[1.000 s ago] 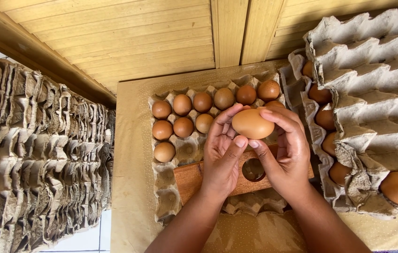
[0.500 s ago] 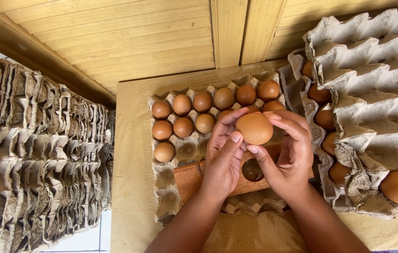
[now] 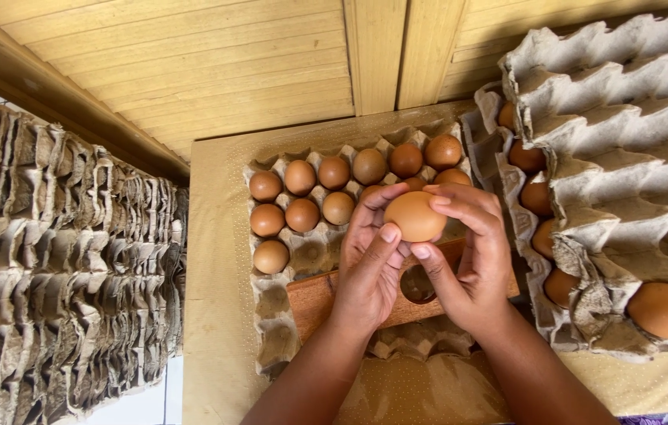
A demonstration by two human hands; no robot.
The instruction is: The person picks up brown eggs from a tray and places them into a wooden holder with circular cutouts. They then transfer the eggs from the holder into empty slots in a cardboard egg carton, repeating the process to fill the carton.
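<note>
Grip: left hand [image 3: 369,271] and right hand [image 3: 472,260] pinch one brown egg [image 3: 415,216] with fingertips
Risk: squeezing cracks it; slipping drops it onto the tray [image 3: 275,303]

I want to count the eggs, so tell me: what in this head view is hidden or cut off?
- Egg tray: its near cells lie under the left hand, the right hand and the wooden board.
- Held egg: its underside is covered by fingers.
- Right-hand trays: the upper tray hides most eggs below, and the frame edge cuts them off.
- Tray stack: cut off at the left edge.
</note>
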